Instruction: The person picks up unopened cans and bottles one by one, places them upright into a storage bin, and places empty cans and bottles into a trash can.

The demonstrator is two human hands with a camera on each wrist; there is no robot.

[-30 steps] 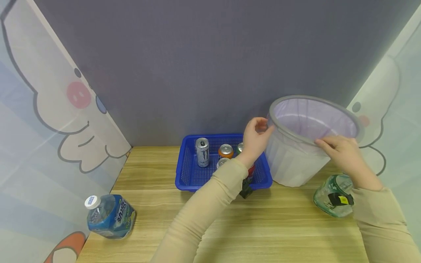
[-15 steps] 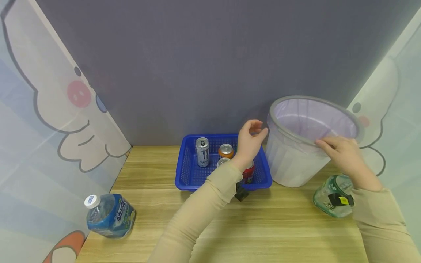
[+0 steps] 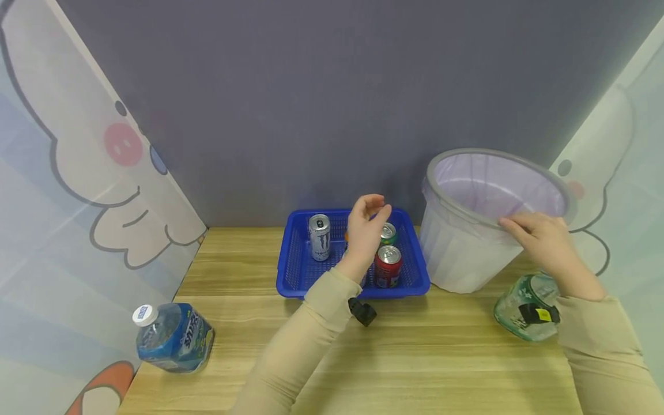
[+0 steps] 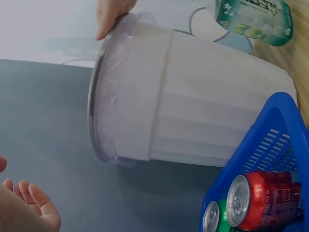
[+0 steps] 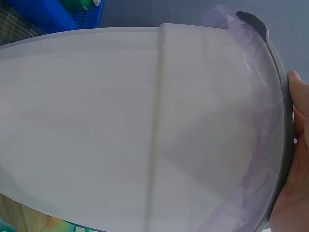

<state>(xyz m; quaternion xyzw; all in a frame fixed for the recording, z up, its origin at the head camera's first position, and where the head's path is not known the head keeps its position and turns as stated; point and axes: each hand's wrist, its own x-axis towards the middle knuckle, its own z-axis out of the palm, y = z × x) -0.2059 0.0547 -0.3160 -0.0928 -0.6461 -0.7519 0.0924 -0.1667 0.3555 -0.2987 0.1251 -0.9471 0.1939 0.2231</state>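
My left hand [image 3: 365, 230] hangs over the blue basket [image 3: 284, 253], fingers loosely bent and nothing held. In the basket stand a silver can [image 3: 320, 245], a red can [image 3: 388, 270] and a green can [image 3: 389, 233]; other cans are mostly hidden behind my left hand. My right hand [image 3: 542, 242] grips the near side of the rim of the white trash can [image 3: 456, 253], which stands right of the basket. A grey ring [image 5: 284, 96] tops the trash can and holds down a pale purple bag [image 5: 260, 101], whose edge is folded over the outside.
A green-labelled bottle [image 3: 526, 308] is on the table beneath my right forearm. A blue-labelled bottle [image 3: 176, 339] with a white cap stands at the left edge of the wooden table [image 3: 415, 357]. A grey wall [image 3: 311, 104] rises behind, with cartoon-printed panels [image 3: 78, 161] on both sides.
My left hand has moved left and slightly down, from beside the trash can rim to over the basket, uncovering the red and green cans. My right hand has stayed on the rim.
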